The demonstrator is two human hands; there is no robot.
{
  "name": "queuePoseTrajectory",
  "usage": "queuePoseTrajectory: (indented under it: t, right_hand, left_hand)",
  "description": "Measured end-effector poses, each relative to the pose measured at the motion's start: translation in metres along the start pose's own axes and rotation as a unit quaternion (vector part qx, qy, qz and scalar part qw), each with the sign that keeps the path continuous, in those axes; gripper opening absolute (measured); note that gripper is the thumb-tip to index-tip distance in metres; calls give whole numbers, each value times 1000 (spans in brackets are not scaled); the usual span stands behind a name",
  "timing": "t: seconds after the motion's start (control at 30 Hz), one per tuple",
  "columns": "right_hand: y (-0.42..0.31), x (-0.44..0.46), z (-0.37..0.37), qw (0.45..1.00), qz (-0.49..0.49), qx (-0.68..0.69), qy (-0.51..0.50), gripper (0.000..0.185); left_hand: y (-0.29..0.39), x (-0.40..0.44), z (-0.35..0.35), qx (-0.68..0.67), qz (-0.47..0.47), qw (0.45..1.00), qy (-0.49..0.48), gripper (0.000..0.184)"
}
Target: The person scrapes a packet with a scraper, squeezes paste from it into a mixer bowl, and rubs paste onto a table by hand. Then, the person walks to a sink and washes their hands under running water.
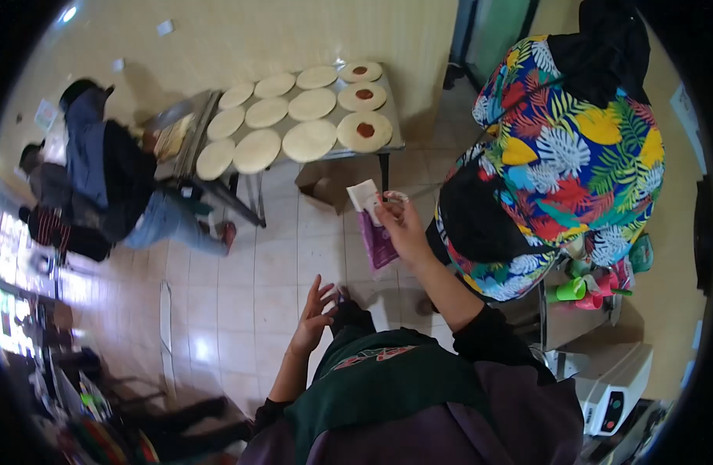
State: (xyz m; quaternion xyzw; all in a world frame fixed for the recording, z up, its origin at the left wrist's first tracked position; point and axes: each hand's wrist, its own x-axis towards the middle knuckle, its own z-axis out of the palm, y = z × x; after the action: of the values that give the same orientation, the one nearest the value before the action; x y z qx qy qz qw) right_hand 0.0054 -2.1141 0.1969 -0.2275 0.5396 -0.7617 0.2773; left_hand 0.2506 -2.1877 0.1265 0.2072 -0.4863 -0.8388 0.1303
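My right hand [403, 229] is raised in front of me, its fingers pinched round a purple-and-white plastic packet [376, 242] that hangs upright. What the packet contains cannot be made out. Lower and to the left, my left hand [314, 318] holds nothing, its fingers spread apart. Beyond the packet, several round flat dough bases [310, 140] lie in rows on a metal-topped table [397, 138]. On the three bases in the right-hand column there is a dab of red sauce [365, 130] near the middle.
Close on my right, a person in a floral shirt [562, 147] bends over. Green and pink cups [571, 290] and a white appliance [616, 391] are at the right. Another person in jeans [166, 221] stands left of the table. A cardboard box [323, 186] sits beneath it.
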Motion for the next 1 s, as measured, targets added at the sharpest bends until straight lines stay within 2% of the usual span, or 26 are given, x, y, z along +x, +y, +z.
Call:
queuePoseTrajectory:
  t: [0.1,0.17,0.23,0.3,0.4,0.57,0.63,0.7,0.77,0.9,0.97,1.0]
  right_hand:
    - [2,69,-11,994,-48,-36,90,38]
    - [4,109,-18,986,-56,-58,149,38]
    - [5,144,-29,968,-114,-110,195,38]
    - [8,177,-42,959,-92,-138,228,38]
    - [9,220,-58,941,-109,-148,283,36]
    - [23,300,-95,909,-108,-173,364,34]
    - [27,331,-110,902,-84,-175,385,34]
    - [37,369,-126,894,-94,-164,407,34]
    - [33,403,-137,891,-105,-148,417,34]
    - [18,462,-153,879,-99,-159,439,35]
    - [14,493,-164,891,-101,-135,422,34]
    - [4,506,-167,882,-88,-182,426,34]
  left_hand:
    - [29,80,-33,-21,-67,997,-43,97]
    - [49,140,-40,-14,-103,989,-109,94]
    - [60,198,-40,-3,-137,981,-139,91]
    - [68,255,-38,16,-165,963,-214,87]
    - [79,323,-17,44,-212,942,-258,84]
    - [87,401,14,60,-197,924,-322,75]
    - [93,417,19,7,-204,936,-287,75]
    - [94,440,18,-32,-212,933,-289,75]
    - [105,461,19,-64,-210,943,-249,78]
    - [128,502,18,-54,-196,955,-217,75]
    - [133,531,13,-57,-192,954,-224,74]
    - [140,546,12,-64,-175,960,-211,74]
